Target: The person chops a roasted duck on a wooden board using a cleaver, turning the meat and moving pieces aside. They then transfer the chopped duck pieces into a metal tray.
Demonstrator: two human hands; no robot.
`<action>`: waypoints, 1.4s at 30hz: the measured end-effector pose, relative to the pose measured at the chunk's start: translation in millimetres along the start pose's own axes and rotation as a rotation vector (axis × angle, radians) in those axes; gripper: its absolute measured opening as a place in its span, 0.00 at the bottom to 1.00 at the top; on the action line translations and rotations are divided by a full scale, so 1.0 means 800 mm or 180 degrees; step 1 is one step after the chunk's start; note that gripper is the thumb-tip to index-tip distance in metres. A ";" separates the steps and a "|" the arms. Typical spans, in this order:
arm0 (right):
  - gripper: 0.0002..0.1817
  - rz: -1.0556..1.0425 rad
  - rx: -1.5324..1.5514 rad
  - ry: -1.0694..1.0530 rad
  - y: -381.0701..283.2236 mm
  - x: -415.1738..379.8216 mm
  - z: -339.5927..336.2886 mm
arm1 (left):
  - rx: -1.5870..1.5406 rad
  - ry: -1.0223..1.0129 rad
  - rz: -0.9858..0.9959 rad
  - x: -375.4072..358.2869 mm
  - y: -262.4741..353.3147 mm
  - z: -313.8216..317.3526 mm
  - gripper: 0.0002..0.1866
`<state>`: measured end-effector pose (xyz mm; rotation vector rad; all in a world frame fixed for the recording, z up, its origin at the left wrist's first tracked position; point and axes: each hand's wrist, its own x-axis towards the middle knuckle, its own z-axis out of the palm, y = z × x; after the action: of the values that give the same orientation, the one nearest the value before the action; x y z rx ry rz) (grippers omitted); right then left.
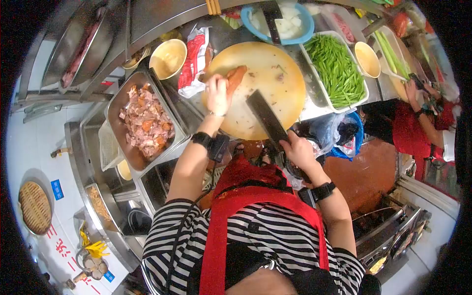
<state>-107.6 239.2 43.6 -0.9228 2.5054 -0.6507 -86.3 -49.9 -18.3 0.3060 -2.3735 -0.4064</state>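
A round yellowish chopping board [275, 69] lies in front of me, with small dark scraps on it. My left hand [218, 96] is closed on an orange-brown chunk of food [236, 80] at the board's left side; I cannot make out its exact kind. In my right hand [298, 151] is a cleaver [266, 116], gripped by its handle at the board's front edge. Its dark, broad blade points up and left over the board, apart from the chunk. A red and white plastic package [194, 61] lies just left of the board.
A metal tray [178, 129] of chopped pink meat stands left. A yellow bowl [168, 58] and blue basin [248, 20] sit behind. Cut green vegetables fill a white tray [365, 96] at right. A blue bin [360, 129] stands below. Another person's hand [412, 92] works far right.
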 end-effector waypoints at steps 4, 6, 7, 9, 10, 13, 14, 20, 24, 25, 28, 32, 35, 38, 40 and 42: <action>0.15 -0.0015 -0.0360 0.0196 0.006 0.029 0.010 | 0.0046 -0.0823 0.0004 -0.069 0.007 -0.015 0.16; 0.14 0.0049 -0.0655 0.0311 0.016 0.038 0.002 | -0.0096 -0.0946 -0.0085 -0.082 0.022 -0.029 0.18; 0.13 -0.0008 -0.0713 0.0438 0.018 0.042 -0.003 | -0.0208 -0.1031 -0.0149 -0.083 0.032 -0.041 0.19; 0.12 -0.0239 -0.0516 0.0616 0.006 0.049 -0.029 | -0.0387 -0.0703 -0.0468 -0.092 0.039 -0.043 0.19; 0.12 -0.0338 -0.0512 0.0653 -0.009 0.053 -0.044 | -0.0553 -0.0360 -0.0746 -0.094 0.041 -0.042 0.20; 0.12 -0.0503 -0.0284 0.0900 -0.061 0.066 -0.068 | -0.0510 -0.0250 -0.0972 -0.100 0.040 -0.036 0.21; 0.12 -0.0563 -0.0044 0.1140 -0.076 0.073 -0.066 | -0.0482 -0.0203 -0.1068 -0.102 0.038 -0.034 0.21; 0.11 -0.0551 -0.1602 -0.0150 -0.068 0.139 0.043 | -0.0460 0.0042 -0.1069 -0.103 0.030 -0.017 0.17; 0.11 -0.0595 -0.1678 -0.0140 -0.057 0.139 0.013 | -0.0667 -0.0026 -0.0926 -0.095 0.039 -0.008 0.16; 0.12 -0.0518 -0.1624 -0.0002 -0.057 0.135 0.001 | -0.0714 -0.0103 -0.0902 -0.091 0.042 -0.002 0.16; 0.13 -0.0454 -0.1484 0.0409 -0.076 0.123 -0.037 | -0.0557 -0.0137 -0.1026 -0.088 0.048 0.005 0.15; 0.13 -0.0623 -0.1681 0.0631 -0.028 0.149 0.028 | -0.0523 -0.0088 -0.1101 -0.086 0.051 0.005 0.14; 0.14 -0.0560 -0.2060 0.0157 -0.047 0.161 0.025 | -0.0578 -0.0019 -0.1086 -0.081 0.043 0.008 0.13; 0.15 -0.0474 -0.1669 0.0056 -0.040 0.145 0.008 | -0.0644 0.0036 -0.0944 -0.078 0.039 0.015 0.11; 0.14 -0.0362 -0.1648 0.0185 -0.048 0.138 -0.013 | -0.0715 -0.0151 -0.0921 -0.068 0.042 0.016 0.09; 0.15 -0.0248 -0.1325 0.0504 -0.068 0.126 -0.039 | -0.0714 -0.0225 -0.1144 -0.070 0.047 0.024 0.10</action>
<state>-167.1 142.9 78.9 -1.1547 2.8189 -0.2300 -62.3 6.8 -51.4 0.6236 -2.3126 -0.8562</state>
